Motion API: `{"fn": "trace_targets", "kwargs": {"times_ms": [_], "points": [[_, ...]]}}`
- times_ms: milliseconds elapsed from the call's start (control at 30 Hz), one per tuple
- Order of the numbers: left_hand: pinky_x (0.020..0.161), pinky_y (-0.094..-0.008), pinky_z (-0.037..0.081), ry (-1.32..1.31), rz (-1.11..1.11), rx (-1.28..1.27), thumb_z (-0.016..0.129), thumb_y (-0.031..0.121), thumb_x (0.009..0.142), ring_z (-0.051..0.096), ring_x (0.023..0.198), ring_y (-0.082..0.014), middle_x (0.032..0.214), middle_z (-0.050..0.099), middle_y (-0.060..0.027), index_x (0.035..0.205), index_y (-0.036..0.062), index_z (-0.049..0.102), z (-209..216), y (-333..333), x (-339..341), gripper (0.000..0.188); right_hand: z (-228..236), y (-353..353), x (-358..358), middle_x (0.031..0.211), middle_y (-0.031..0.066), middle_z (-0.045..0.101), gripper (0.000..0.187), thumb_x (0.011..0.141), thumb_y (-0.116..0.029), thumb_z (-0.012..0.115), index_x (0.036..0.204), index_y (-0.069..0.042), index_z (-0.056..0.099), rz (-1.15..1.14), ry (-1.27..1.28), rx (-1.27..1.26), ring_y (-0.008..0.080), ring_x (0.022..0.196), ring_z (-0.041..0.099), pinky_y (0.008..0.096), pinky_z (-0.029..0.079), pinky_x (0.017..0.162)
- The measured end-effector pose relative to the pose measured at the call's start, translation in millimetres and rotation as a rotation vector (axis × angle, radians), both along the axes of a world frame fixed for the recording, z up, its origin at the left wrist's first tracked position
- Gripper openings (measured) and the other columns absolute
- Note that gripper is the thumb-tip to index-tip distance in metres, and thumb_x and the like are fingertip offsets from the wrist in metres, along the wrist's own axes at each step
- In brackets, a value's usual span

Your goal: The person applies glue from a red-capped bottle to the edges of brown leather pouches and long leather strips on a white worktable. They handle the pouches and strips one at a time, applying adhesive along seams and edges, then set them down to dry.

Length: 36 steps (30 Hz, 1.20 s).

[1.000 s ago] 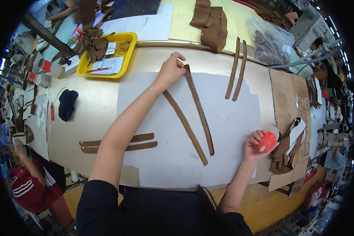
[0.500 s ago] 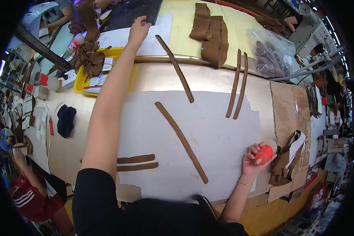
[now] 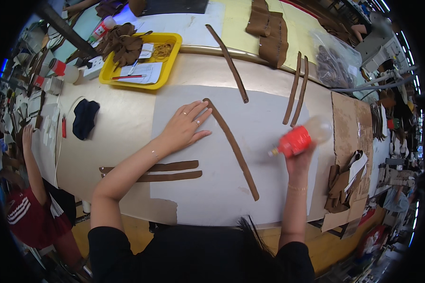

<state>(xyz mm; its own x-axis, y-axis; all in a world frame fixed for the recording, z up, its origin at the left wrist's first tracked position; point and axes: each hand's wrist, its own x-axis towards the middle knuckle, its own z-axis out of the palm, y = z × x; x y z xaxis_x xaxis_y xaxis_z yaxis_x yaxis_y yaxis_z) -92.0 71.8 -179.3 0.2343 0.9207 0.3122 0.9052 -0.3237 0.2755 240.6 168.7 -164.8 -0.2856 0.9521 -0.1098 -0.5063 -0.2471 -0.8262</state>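
1. Left hand (image 3: 183, 126) has its fingers spread, grip not clamped, fingertips at the brown strip's (image 3: 233, 144) far end.
2. Strip slants toward the bench's (image 3: 123, 108) near edge.
3. Right hand's (image 3: 298, 162) grip is round a red bottle (image 3: 295, 141).

"What colours are on the bottle (image 3: 295, 141)?"
"Red, with a translucent whitish part."
"And the long strip (image 3: 233, 147)?"
"Brown (the sheet (image 3: 198, 203), meanwhile, is pale grey)."
"The tray (image 3: 171, 63)?"
"Bright yellow."
"Any pattern?"
"White stripes on one maroon shirt (image 3: 38, 226)."
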Motion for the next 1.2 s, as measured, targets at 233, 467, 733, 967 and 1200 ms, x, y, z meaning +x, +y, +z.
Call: {"fn": "trace_targets", "kwargs": {"times_ms": [233,467,733,967,1200], "points": [[0.102,-0.0407,0.034,0.010,0.021,0.057,0.062,0.032,0.084,0.041,0.126,-0.0277,0.134,0.046,-0.0146,0.126,0.0007,0.051,-13.5,0.0,1.1,0.054,19.7,54.0,-141.8,0.096,0.0042,0.064,0.044,0.081,-0.035,0.074,0.106,-0.001,0.060,0.183,-0.379,0.494,0.0161,0.087,0.063,0.0289,0.051,0.072],[0.102,-0.0411,0.034,0.007,0.034,0.044,0.059,0.030,0.085,0.043,0.123,-0.0259,0.127,0.050,-0.0134,0.123,0.0013,0.053,-15.0,-3.4,-0.5,0.048,25.0,54.4,-217.8,0.083,0.0096,0.070,0.035,0.071,-0.026,0.080,0.092,-0.001,0.067,0.311,-0.669,0.839,0.0174,0.075,0.067,0.0290,0.052,0.068],[0.102,-0.0407,0.034,-0.008,0.042,0.067,0.060,0.030,0.084,0.044,0.120,-0.0258,0.125,0.051,-0.0128,0.122,0.0020,0.053,-19.7,-3.5,-1.2,0.047,19.8,54.7,-228.2,0.080,0.0082,0.069,0.039,0.067,-0.029,0.082,0.092,-0.004,0.066,0.350,-0.777,0.976,0.0200,0.072,0.067,0.0307,0.052,0.066],[0.101,-0.0406,0.036,-0.009,0.044,0.092,0.061,0.030,0.083,0.046,0.118,-0.0267,0.124,0.052,-0.0131,0.120,0.0023,0.054,-23.3,-2.5,-1.0,0.047,18.9,51.6,-228.4,0.081,0.0081,0.068,0.039,0.065,-0.030,0.083,0.089,-0.005,0.066,0.360,-0.775,1.018,0.0201,0.073,0.066,0.0307,0.051,0.066],[0.097,-0.0385,0.037,0.002,0.052,0.141,0.063,0.030,0.080,0.047,0.116,-0.0258,0.119,0.055,-0.0118,0.113,0.0001,0.059,-20.8,-0.8,-0.9,0.045,21.9,58.0,-218.5,0.080,0.0089,0.069,0.034,0.068,-0.026,0.081,0.089,-0.003,0.068,0.301,-0.800,0.950,0.0192,0.072,0.067,0.0305,0.052,0.065]]}}
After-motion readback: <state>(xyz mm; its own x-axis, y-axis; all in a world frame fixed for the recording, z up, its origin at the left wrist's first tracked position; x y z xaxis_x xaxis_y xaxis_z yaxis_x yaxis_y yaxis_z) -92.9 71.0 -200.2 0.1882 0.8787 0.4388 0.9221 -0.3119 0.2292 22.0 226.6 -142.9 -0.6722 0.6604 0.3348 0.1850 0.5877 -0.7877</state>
